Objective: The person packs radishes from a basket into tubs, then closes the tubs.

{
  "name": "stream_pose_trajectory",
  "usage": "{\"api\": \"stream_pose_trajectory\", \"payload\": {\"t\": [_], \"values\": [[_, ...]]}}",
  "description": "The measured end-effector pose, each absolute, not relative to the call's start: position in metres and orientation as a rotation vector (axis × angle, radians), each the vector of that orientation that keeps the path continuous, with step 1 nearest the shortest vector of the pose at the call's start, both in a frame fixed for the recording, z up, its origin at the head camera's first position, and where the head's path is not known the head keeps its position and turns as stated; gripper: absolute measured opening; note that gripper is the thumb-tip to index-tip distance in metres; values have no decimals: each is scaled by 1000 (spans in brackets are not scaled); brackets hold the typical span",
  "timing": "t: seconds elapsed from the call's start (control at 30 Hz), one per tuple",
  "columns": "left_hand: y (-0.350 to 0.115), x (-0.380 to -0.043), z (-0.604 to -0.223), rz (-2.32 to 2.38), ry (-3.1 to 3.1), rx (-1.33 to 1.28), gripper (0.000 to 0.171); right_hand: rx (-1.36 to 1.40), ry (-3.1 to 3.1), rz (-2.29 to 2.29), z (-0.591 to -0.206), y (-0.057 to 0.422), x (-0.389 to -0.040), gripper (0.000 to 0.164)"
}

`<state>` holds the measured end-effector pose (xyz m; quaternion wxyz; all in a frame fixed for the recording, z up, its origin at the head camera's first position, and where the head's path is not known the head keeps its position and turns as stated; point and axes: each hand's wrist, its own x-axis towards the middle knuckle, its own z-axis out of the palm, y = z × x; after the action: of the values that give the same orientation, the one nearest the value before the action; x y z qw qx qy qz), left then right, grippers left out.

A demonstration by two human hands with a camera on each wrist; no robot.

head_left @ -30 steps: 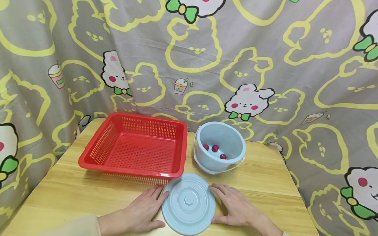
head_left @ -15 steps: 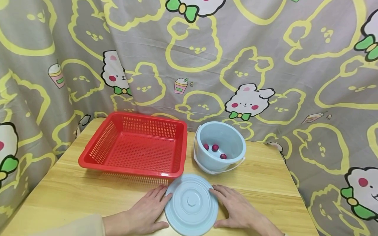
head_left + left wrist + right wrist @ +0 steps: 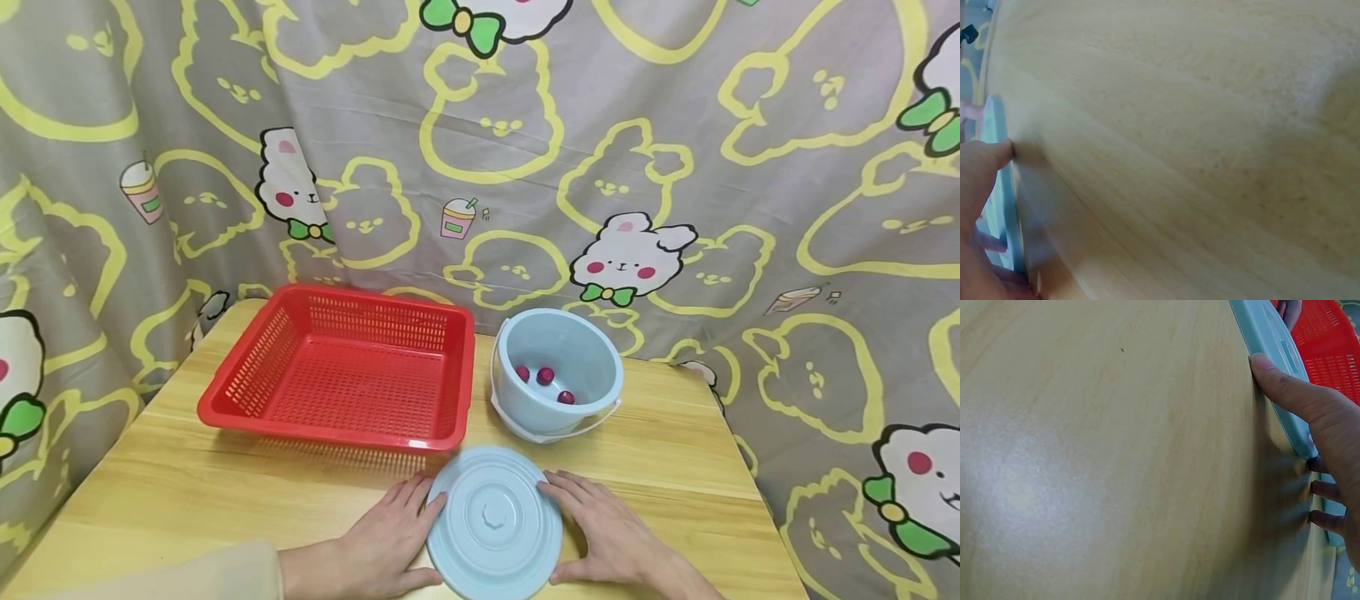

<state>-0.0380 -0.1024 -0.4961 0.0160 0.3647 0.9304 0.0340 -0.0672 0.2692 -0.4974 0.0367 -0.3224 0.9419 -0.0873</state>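
Observation:
A round light-blue lid lies flat at the front middle of the table. Against its left rim rests my left hand, fingers extended and thumb spread towards the near side. From the opposite side, my right hand touches the rim with its fingers and thumb spread apart. The right wrist view has the right thumb at the edge of the lid. In the left wrist view, the left hand lies along the lid's edge. Neither hand encloses the lid.
A light-blue bucket with a white handle stands behind the lid, holding several small dark red balls. To its left sits a red perforated basket. A patterned curtain hangs behind the wooden table.
The lid has slid a little to the right and slightly nearer, both hands moving along with it. Bucket, balls and basket have stayed in place.

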Motion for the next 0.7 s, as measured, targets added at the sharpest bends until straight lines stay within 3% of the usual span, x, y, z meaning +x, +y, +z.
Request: {"api": "stream_pose_trajectory", "payload": {"t": [0.7], "values": [[-99,-39,-506,216,3004,1198,100,-971,2938,-403,-504,277,-61,110]]}}
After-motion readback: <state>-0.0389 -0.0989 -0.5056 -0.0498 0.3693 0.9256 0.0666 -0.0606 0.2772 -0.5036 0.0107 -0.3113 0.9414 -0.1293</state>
